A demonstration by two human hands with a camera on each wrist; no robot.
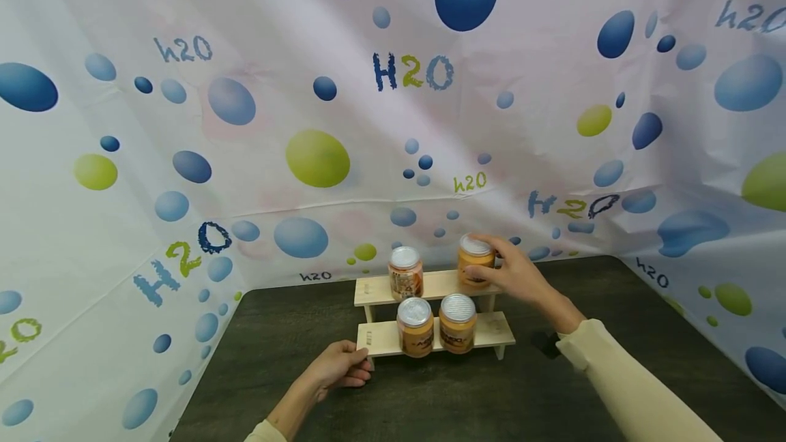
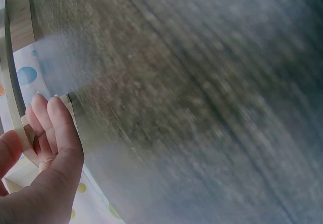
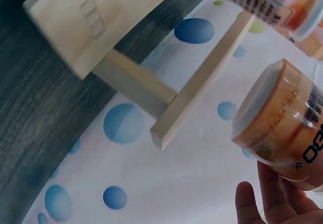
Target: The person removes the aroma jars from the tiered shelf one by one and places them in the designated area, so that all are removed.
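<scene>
Left hand (image 1: 336,367) is down front, fingers curled round the left end of the wooden rack (image 1: 491,333). Right hand (image 1: 512,271) grips the upright orange jar (image 1: 475,261) from its right side, on the top shelf's right end.

a dark wood-grain table (image 1: 430,401) carries a two-step wooden rack (image 1: 491,333) bearing four jars.

Right hand (image 1: 512,271) grips jar (image 1: 475,261) on rack (image 1: 430,286).
</scene>
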